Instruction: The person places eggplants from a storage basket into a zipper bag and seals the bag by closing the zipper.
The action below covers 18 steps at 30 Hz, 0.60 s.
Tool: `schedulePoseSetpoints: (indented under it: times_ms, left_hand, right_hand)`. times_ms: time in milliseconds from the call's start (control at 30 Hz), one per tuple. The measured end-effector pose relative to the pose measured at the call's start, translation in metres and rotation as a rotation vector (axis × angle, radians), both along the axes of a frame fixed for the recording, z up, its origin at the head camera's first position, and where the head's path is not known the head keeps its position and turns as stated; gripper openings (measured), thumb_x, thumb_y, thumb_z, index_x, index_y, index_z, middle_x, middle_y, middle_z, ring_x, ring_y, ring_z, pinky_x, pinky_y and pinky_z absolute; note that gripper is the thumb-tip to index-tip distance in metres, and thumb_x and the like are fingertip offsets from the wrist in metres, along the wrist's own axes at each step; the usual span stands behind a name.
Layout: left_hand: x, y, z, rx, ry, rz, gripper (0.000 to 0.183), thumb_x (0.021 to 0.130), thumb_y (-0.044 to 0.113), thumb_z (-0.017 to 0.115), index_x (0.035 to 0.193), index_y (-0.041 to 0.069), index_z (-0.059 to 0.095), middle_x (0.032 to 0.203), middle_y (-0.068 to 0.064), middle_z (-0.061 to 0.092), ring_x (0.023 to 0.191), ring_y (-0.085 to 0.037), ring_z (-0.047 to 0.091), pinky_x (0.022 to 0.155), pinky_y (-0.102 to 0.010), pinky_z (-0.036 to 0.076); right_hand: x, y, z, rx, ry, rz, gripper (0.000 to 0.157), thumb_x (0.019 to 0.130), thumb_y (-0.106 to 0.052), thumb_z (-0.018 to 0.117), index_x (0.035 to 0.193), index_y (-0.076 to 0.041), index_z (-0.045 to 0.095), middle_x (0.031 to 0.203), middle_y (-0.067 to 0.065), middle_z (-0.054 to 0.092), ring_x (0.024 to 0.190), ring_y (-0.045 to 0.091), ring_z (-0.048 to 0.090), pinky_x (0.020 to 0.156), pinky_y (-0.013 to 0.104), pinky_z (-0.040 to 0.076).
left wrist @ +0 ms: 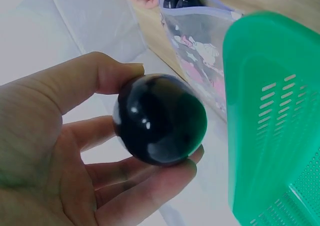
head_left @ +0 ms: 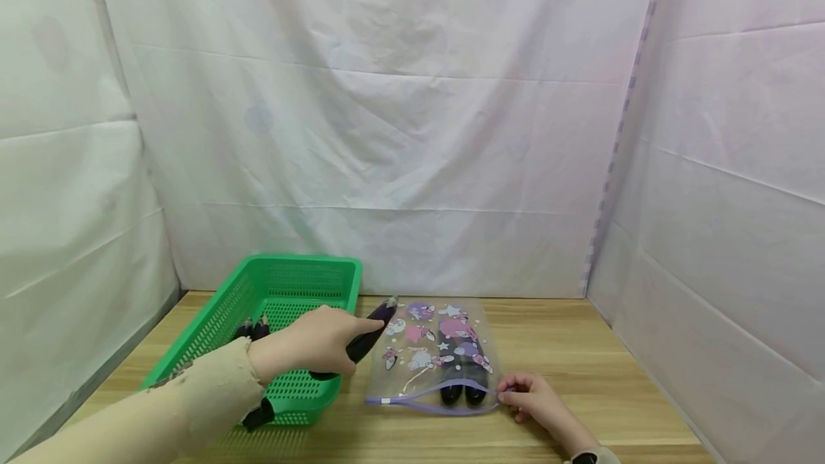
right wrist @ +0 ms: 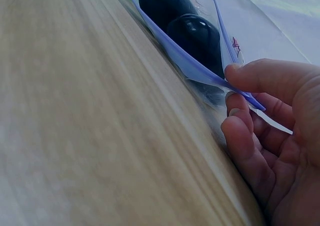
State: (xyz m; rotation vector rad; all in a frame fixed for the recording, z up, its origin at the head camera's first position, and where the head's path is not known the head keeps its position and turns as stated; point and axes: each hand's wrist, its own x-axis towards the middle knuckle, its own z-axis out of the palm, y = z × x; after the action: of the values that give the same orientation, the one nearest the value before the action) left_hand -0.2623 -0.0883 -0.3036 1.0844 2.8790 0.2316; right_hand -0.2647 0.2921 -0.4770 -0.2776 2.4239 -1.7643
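Eggplant sits in left hand, thumb and fingers curled round its body, probably light, firm, slick-skinned and easily bruised, so best held mid-length without squeezing; right hand, well apart, pinches nearest corner of limp bag lying between both hands.

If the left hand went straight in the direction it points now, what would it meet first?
Probably the plastic bag, past the eggplant in the left hand. The hand's height is unclear, so it might pass above.
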Motion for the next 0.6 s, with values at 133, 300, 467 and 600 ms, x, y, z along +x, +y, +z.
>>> schedulePoseSetpoints:
  times_ms: [133,300,467,600]
  left_hand:
    - [0.003,0.004,-0.002,0.003,-0.011,-0.028,0.068,0.067,0.015,0.065,0.131,0.023,0.044,0.058,0.009,0.043,0.047,-0.011,0.021,0.041,-0.026,0.019]
    - [0.005,0.008,-0.007,0.007,-0.008,-0.051,0.069,0.066,0.015,0.065,0.131,0.024,0.044,0.058,0.009,0.042,0.048,-0.01,0.024,0.04,-0.025,0.02]
    - [0.006,0.013,-0.011,0.01,-0.022,-0.084,0.069,0.066,0.014,0.064,0.131,0.027,0.043,0.05,0.007,0.034,0.044,-0.009,0.017,0.04,-0.025,0.016]
    - [0.008,0.017,-0.014,-0.005,-0.034,-0.085,0.07,0.066,0.016,0.066,0.131,0.029,0.043,0.052,0.008,0.037,0.045,-0.009,0.019,0.039,-0.025,0.018]
  right_hand:
    - [0.0,0.001,-0.002,-0.006,0.002,0.003,0.02,0.078,-0.009,0.063,0.091,0.006,0.059,0.071,0.004,0.052,0.056,0.012,0.048,0.048,0.027,0.045]
    - [-0.002,0.001,-0.004,-0.008,0.0,-0.002,0.021,0.078,-0.01,0.063,0.091,0.006,0.059,0.07,0.004,0.052,0.056,0.011,0.049,0.047,0.026,0.045]
    - [-0.001,0.0,-0.003,-0.017,-0.004,-0.004,0.021,0.078,-0.01,0.063,0.091,0.006,0.059,0.07,0.004,0.052,0.056,0.011,0.049,0.047,0.026,0.045]
    - [0.0,-0.001,-0.002,-0.016,-0.007,-0.008,0.021,0.078,-0.01,0.063,0.091,0.006,0.059,0.071,0.003,0.052,0.056,0.011,0.048,0.047,0.025,0.045]
